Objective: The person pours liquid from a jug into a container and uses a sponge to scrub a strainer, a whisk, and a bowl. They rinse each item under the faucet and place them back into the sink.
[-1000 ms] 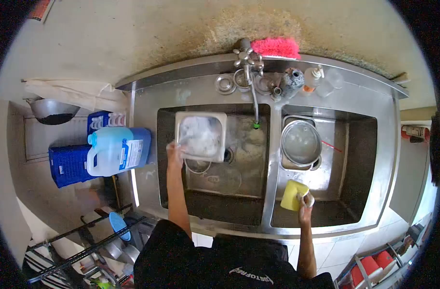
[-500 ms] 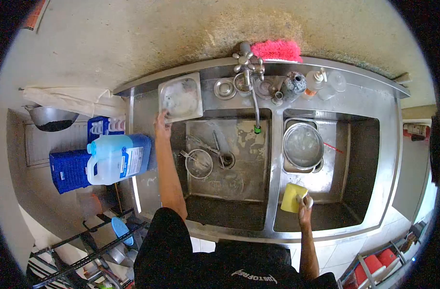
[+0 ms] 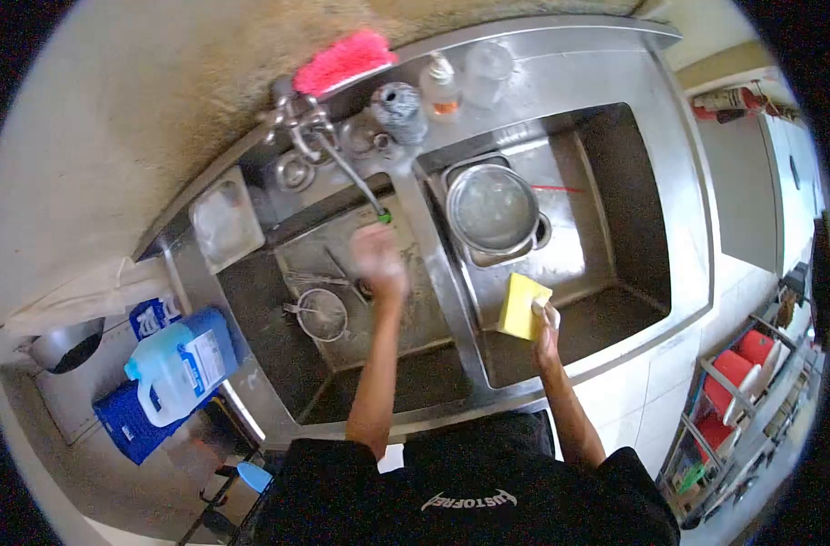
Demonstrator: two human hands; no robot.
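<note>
My right hand (image 3: 547, 329) grips a yellow sponge (image 3: 522, 305) over the front part of the right basin. Behind it a round metal pot (image 3: 493, 211) of cloudy liquid stands over a rectangular metal pan (image 3: 480, 257). My left hand (image 3: 378, 259), smeared by motion, is over the left basin just below the green-tipped faucet spout (image 3: 353, 177). In that basin lie a round metal cup (image 3: 321, 315) with a utensil in it and several metal utensils (image 3: 316, 278). A square metal tray (image 3: 226, 223) with suds rests on the back left ledge.
Along the back ledge stand a dark patterned bottle (image 3: 398, 111), a pump bottle (image 3: 440, 89), a clear container (image 3: 487, 73) and a pink fluffy brush (image 3: 347, 62). A large jug of blue liquid (image 3: 183, 364) sits left of the sink. A rack with red items (image 3: 738, 373) is at right.
My left hand has left the square tray and moved right over the left basin. The view has turned and shifted toward the right. My right hand still holds the sponge.
</note>
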